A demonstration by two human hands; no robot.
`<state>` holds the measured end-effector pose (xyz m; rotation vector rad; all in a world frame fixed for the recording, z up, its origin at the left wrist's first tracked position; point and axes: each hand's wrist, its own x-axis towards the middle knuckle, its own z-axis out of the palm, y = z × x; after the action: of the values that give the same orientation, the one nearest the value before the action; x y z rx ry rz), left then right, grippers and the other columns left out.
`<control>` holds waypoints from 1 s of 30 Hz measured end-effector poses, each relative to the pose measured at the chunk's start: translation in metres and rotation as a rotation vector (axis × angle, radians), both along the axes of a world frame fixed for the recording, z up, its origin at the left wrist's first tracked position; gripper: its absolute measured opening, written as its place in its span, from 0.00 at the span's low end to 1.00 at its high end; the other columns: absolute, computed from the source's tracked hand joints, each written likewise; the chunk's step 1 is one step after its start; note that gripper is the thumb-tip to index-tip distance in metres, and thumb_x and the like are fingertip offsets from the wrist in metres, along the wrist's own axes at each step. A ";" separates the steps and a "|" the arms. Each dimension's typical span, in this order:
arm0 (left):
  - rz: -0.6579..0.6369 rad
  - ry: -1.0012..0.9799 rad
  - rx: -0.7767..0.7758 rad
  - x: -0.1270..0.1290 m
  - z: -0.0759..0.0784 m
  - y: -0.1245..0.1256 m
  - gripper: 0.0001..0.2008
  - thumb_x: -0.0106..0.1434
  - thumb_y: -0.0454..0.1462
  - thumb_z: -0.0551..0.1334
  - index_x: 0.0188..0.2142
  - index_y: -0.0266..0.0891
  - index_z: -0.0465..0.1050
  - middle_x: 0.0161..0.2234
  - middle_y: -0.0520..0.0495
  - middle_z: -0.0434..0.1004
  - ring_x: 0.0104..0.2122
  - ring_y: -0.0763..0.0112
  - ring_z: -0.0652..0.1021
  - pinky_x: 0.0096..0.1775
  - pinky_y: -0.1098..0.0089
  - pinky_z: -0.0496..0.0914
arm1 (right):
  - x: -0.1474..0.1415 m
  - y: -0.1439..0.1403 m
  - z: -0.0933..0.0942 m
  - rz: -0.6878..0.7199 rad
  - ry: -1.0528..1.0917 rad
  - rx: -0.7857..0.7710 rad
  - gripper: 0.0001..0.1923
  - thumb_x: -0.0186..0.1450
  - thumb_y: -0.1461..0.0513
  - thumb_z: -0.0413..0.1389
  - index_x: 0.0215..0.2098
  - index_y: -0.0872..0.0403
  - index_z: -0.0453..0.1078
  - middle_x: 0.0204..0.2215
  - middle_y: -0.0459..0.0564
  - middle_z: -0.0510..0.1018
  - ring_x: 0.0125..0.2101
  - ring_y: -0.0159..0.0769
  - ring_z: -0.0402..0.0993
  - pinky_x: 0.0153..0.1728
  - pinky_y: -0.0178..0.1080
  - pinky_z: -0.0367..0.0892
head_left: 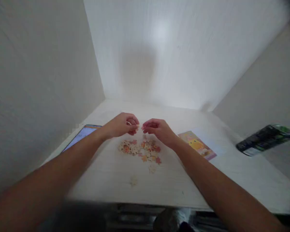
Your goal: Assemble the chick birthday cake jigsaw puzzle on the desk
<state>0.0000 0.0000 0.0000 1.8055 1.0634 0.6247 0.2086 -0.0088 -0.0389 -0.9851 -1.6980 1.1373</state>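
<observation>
Above a scatter of puzzle pieces (pixel 141 150) mid-bench, the left hand (pixel 122 125) and right hand (pixel 157 128) meet fingertip to fingertip, apparently each pinching a small piece. Joining them likely calls for aligned tabs and light pressure.

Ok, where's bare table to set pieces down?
Bare table lies in front, between the loose puzzle pieces and the near edge, and behind both hands toward the wall. Crowded: under the left hand and right hand, plus the picture card to the right.
</observation>
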 end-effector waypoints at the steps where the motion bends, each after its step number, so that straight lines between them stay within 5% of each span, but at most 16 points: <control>1: -0.030 0.073 -0.020 -0.003 0.001 0.000 0.14 0.56 0.40 0.64 0.40 0.35 0.69 0.29 0.47 0.77 0.28 0.68 0.78 0.34 0.66 0.74 | 0.000 0.000 -0.001 -0.018 -0.098 0.045 0.06 0.59 0.66 0.60 0.36 0.57 0.75 0.29 0.49 0.80 0.29 0.33 0.76 0.32 0.36 0.70; 4: -0.089 0.296 0.010 -0.009 0.001 0.002 0.14 0.56 0.40 0.62 0.41 0.35 0.72 0.28 0.47 0.78 0.27 0.69 0.78 0.31 0.69 0.71 | -0.001 0.001 -0.004 -0.044 -0.347 0.179 0.08 0.61 0.67 0.57 0.37 0.55 0.77 0.29 0.48 0.80 0.28 0.32 0.74 0.32 0.36 0.68; 8: -0.088 0.591 0.255 -0.009 -0.004 0.005 0.12 0.57 0.39 0.60 0.39 0.39 0.77 0.29 0.48 0.80 0.27 0.71 0.76 0.30 0.72 0.66 | 0.004 0.001 0.000 -0.029 -0.555 0.349 0.10 0.62 0.66 0.57 0.41 0.52 0.78 0.38 0.51 0.79 0.34 0.33 0.73 0.34 0.35 0.67; 12: -0.029 0.711 0.403 -0.008 -0.005 0.006 0.13 0.57 0.40 0.60 0.41 0.40 0.77 0.35 0.47 0.80 0.30 0.71 0.76 0.33 0.71 0.64 | 0.022 0.003 0.012 0.154 -0.625 0.236 0.10 0.62 0.61 0.60 0.42 0.53 0.78 0.36 0.51 0.80 0.32 0.32 0.73 0.33 0.34 0.67; 15: -0.113 0.714 0.351 -0.010 0.003 0.001 0.14 0.58 0.44 0.60 0.39 0.39 0.76 0.35 0.47 0.79 0.30 0.72 0.75 0.32 0.72 0.64 | 0.032 0.001 0.019 0.295 -0.689 0.139 0.12 0.60 0.61 0.62 0.43 0.53 0.78 0.35 0.50 0.81 0.31 0.32 0.74 0.33 0.34 0.67; 19: -0.297 0.752 0.183 -0.016 0.018 -0.007 0.22 0.53 0.51 0.65 0.43 0.40 0.74 0.34 0.49 0.79 0.29 0.72 0.75 0.30 0.73 0.64 | 0.033 0.000 0.020 0.308 -0.754 0.175 0.12 0.60 0.62 0.61 0.42 0.54 0.78 0.35 0.51 0.81 0.31 0.33 0.73 0.33 0.34 0.65; 23: -0.339 0.791 0.107 -0.020 0.023 -0.009 0.27 0.48 0.49 0.70 0.45 0.40 0.72 0.34 0.50 0.79 0.30 0.71 0.76 0.32 0.73 0.65 | 0.031 0.001 0.015 0.313 -0.713 0.157 0.13 0.60 0.62 0.61 0.44 0.55 0.77 0.28 0.48 0.78 0.26 0.30 0.69 0.28 0.33 0.62; 30: -0.370 0.729 0.038 -0.027 0.026 -0.005 0.15 0.54 0.41 0.65 0.41 0.39 0.75 0.33 0.48 0.80 0.30 0.71 0.77 0.31 0.74 0.66 | 0.037 0.006 0.009 0.360 -0.580 0.060 0.09 0.61 0.61 0.59 0.37 0.57 0.77 0.30 0.49 0.79 0.28 0.31 0.70 0.30 0.34 0.62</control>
<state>-0.0270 -0.0047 0.0258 2.2524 1.1213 -0.2707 0.2458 -0.0029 -0.0298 -1.0639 -2.4367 1.0738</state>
